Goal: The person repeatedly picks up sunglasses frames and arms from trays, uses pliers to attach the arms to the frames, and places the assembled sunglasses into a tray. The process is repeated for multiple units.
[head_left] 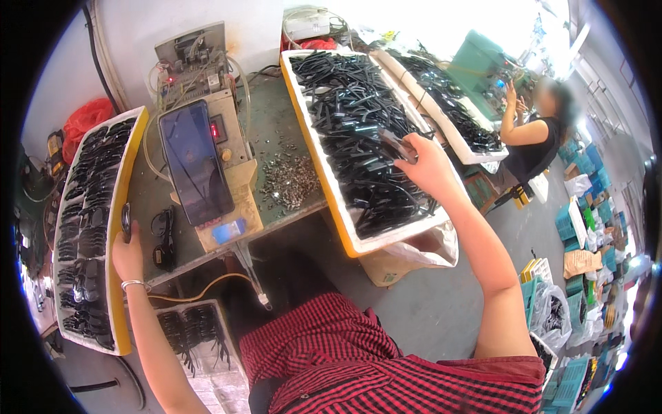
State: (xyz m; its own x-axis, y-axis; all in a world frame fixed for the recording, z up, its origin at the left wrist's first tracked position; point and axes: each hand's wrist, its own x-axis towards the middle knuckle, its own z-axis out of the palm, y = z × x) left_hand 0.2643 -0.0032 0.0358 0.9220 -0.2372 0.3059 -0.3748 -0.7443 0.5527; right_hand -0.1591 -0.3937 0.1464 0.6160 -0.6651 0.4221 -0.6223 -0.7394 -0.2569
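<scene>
My left hand [128,257] is closed on a dark glasses frame [126,219], beside the yellow-edged rim of the left tray [124,290]. That tray holds rows of dark glasses [89,238]. Over the big white tray [345,234], my right hand [429,165] is closed, fingertips pinching a shiny dark flat piece [393,141], seemingly a glasses temple. Beneath it lies a tangled heap of black glasses temples [376,186]. A folded pair of black glasses [163,238] rests on the bench near my left hand.
A phone [196,162] leans against a bench machine [221,110]. Small metal bits [286,181] lie scattered on the bench [265,93]. Another tray of black parts [448,103] stands behind the big one. At the far right, a person [534,131] works near stacked blue crates [572,228].
</scene>
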